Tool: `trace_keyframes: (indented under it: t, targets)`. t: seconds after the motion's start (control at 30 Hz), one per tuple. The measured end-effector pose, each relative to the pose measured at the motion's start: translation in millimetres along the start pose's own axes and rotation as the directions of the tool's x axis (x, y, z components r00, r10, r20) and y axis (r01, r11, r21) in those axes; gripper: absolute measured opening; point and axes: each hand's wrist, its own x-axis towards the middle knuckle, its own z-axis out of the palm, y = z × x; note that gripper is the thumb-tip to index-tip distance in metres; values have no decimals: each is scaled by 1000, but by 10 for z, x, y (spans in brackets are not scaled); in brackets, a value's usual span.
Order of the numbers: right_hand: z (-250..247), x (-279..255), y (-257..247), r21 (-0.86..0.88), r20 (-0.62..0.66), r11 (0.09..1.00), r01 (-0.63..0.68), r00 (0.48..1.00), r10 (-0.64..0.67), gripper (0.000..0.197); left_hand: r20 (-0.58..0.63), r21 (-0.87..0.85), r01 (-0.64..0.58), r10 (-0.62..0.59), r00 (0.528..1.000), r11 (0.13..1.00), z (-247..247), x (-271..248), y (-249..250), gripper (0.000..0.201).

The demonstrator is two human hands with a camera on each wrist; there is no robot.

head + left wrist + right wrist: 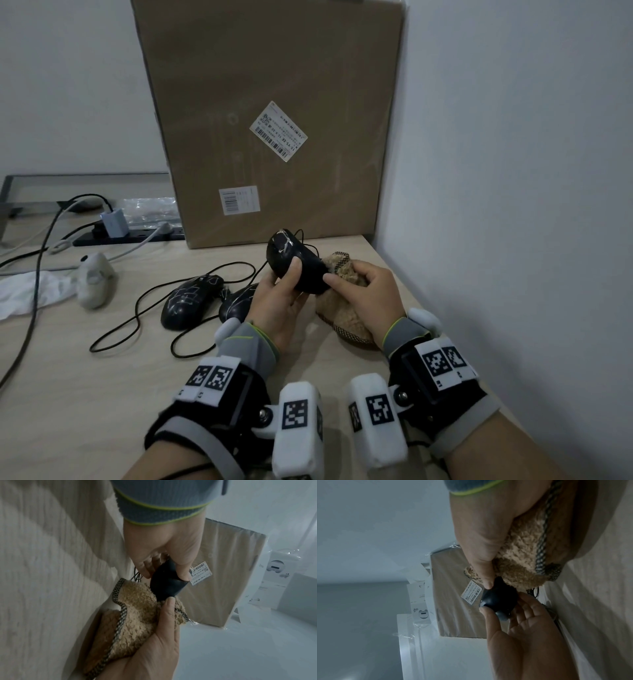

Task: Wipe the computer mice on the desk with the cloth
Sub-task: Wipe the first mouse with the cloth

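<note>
My left hand [282, 291] holds a black wired mouse [291, 257] up above the desk [102, 394], thumb on its side. My right hand [370, 294] grips a bunched brown fluffy cloth [342, 308] against the mouse's right end, thumb tip touching the mouse. In the left wrist view the left hand [163, 543] pinches the mouse [165, 582] above the cloth [137, 612], which the right hand [154, 649] holds. In the right wrist view the right hand [481, 527] clutches the cloth [522, 555] beside the mouse [500, 601] and the left hand [530, 635].
Two more black wired mice [191, 301] [238, 303] lie on the desk left of my hands, their cables looping forward. A white mouse [94, 279] and a white rag [30, 291] lie further left. A tall cardboard box [274, 102] stands behind, a power strip [137, 234] beside it. A wall runs along the right.
</note>
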Motion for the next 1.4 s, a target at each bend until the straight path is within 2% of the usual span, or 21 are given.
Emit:
trace_keyframes:
  t: [0.1, 0.2, 0.3, 0.37, 0.4, 0.57, 0.67, 0.77, 0.8, 0.9, 1.0, 1.2, 1.3, 1.4]
  targets:
    - [28, -13, 8, -42, 74, 999, -24, 997, 27, 13, -17, -9, -24, 24, 1000, 1000, -15, -17, 15, 31]
    - [48, -23, 4, -106, 146, 994, -15, 989, 31, 21, 6, 85, 21, -21, 1000, 996, -4, -48, 2, 30]
    - [49, -21, -11, -74, 131, 995, -63, 989, 72, 29, 66, 179, 39, -52, 996, 983, 30, -86, -35, 29]
    - [54, -10, 9, -11, 98, 994, -109, 989, 110, 25, 97, 208, 29, -50, 994, 978, 54, -96, -54, 25]
    - [50, -1, 32, 12, 87, 992, -128, 988, 127, 22, 114, 210, 30, -55, 992, 977, 66, -99, -53, 25]
    - [51, 25, 27, 111, 51, 968, -225, 974, 220, 35, 193, 139, 94, -120, 974, 986, 88, -70, -34, 37]
    - [66, 17, 63, 86, 97, 971, -222, 972, 214, 30, 141, 102, 52, -66, 988, 993, 65, -52, -35, 41]
    - [94, -11, 54, 9, 180, 978, -207, 963, 202, 45, 51, 63, -29, 26, 998, 998, 7, -17, -7, 36]
    - [97, -20, 46, 0, 219, 982, -189, 958, 185, 44, 25, 52, -45, 43, 999, 998, -13, -5, 3, 33]
    - [102, -16, 63, -49, 297, 993, -110, 947, 120, 35, -18, 45, -46, 47, 999, 998, -28, 0, 21, 28]
    - [121, -23, 51, -40, 312, 996, -83, 946, 92, 25, 4, 67, -24, 23, 1000, 997, -20, -12, 22, 28]
    - [52, -3, 13, -58, 202, 998, -15, 979, 26, 25, 155, 143, 120, -142, 978, 982, 20, -71, -33, 25]
    - [21, 29, 23, -79, 107, 996, -41, 993, 49, 17, 206, 219, 124, -170, 964, 968, 18, -87, -52, 27]
    - [-11, 76, 62, -108, -6, 991, -83, 997, 83, 40, 231, 282, 123, -192, 954, 951, 26, -110, -47, 34]
